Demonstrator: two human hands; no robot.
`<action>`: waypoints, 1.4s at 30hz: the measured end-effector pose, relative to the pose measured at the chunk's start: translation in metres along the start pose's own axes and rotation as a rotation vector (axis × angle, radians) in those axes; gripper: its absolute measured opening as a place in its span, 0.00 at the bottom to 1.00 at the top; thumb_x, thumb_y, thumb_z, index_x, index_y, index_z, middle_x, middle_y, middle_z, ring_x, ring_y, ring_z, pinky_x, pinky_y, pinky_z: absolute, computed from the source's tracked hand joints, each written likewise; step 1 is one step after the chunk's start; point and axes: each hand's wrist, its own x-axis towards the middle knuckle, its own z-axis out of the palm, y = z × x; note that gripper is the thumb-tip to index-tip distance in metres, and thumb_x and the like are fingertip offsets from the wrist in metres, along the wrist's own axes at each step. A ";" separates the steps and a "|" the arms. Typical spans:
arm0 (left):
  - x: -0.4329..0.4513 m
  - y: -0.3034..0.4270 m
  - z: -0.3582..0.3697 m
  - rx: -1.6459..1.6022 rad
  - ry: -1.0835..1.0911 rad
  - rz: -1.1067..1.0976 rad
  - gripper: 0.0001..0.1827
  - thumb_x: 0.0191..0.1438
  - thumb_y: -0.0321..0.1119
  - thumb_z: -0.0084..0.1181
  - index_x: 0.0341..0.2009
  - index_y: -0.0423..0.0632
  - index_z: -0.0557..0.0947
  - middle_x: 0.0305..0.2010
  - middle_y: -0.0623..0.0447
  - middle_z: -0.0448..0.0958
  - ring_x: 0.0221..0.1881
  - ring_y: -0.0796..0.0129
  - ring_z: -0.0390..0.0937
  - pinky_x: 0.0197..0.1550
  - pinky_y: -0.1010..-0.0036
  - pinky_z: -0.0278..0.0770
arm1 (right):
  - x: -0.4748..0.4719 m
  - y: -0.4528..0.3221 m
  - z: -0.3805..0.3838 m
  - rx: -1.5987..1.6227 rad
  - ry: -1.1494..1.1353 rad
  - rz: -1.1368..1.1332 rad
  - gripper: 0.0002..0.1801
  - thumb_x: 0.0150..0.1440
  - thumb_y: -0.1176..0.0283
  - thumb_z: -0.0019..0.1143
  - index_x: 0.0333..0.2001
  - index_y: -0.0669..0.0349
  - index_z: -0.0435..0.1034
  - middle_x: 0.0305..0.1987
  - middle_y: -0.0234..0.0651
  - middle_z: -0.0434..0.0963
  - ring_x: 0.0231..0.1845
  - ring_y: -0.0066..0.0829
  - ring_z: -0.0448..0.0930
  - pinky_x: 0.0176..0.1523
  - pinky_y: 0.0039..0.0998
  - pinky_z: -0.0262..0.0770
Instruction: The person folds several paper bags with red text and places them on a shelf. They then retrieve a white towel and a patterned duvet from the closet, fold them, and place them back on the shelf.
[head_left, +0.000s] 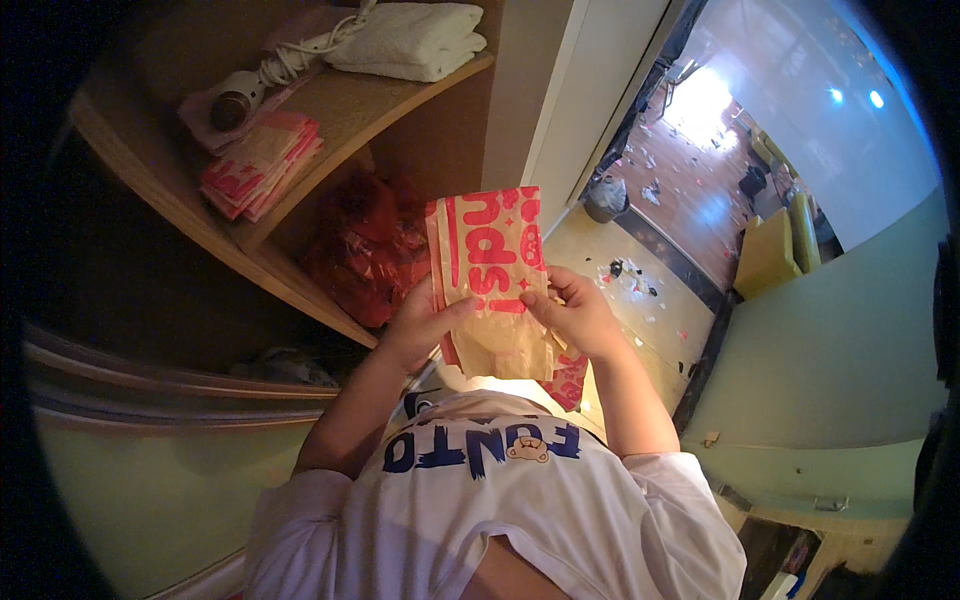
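Printed paper bags (495, 330), tan with red lettering and cartoon shapes, are held up in front of my chest. My left hand (425, 322) grips their left edge, its thumb lying on the front. On the right side, my right hand (576, 310) pinches the paper between thumb and fingers. Another red-patterned piece (568, 382) hangs below my right hand; how it joins the rest cannot be told. A stack of similar folded paper bags (259, 165) lies on the wooden shelf to the left.
The curved wooden shelf (375, 112) also bears a hair dryer (240, 97) with a coiled cord and a folded white towel (411, 37). Red plastic bags (367, 255) fill the compartment below. Scraps (634, 276) litter the floor near a lined bin (606, 199) and a yellow chair (769, 255).
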 end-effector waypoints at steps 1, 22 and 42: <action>0.000 -0.001 0.002 0.057 0.024 0.031 0.24 0.59 0.26 0.52 0.60 0.44 0.65 0.56 0.49 0.72 0.55 0.67 0.71 0.58 0.69 0.69 | -0.001 -0.004 0.001 0.028 0.007 0.027 0.13 0.59 0.70 0.58 0.45 0.64 0.73 0.31 0.23 0.76 0.30 0.12 0.71 0.34 0.19 0.67; -0.020 0.019 -0.002 -0.425 0.100 -0.005 0.17 0.65 0.37 0.41 0.55 0.44 0.69 0.50 0.46 0.75 0.50 0.62 0.76 0.53 0.64 0.76 | 0.003 -0.011 -0.006 0.127 -0.045 -0.139 0.10 0.61 0.82 0.43 0.29 0.64 0.72 0.35 0.30 0.77 0.32 0.18 0.74 0.38 0.19 0.70; -0.046 0.022 -0.015 0.191 0.390 0.149 0.14 0.63 0.31 0.50 0.50 0.39 0.75 0.45 0.52 0.79 0.43 0.72 0.77 0.46 0.75 0.77 | 0.027 -0.026 0.040 0.188 -0.168 -0.043 0.13 0.61 0.66 0.55 0.44 0.64 0.73 0.30 0.23 0.74 0.32 0.14 0.70 0.37 0.20 0.67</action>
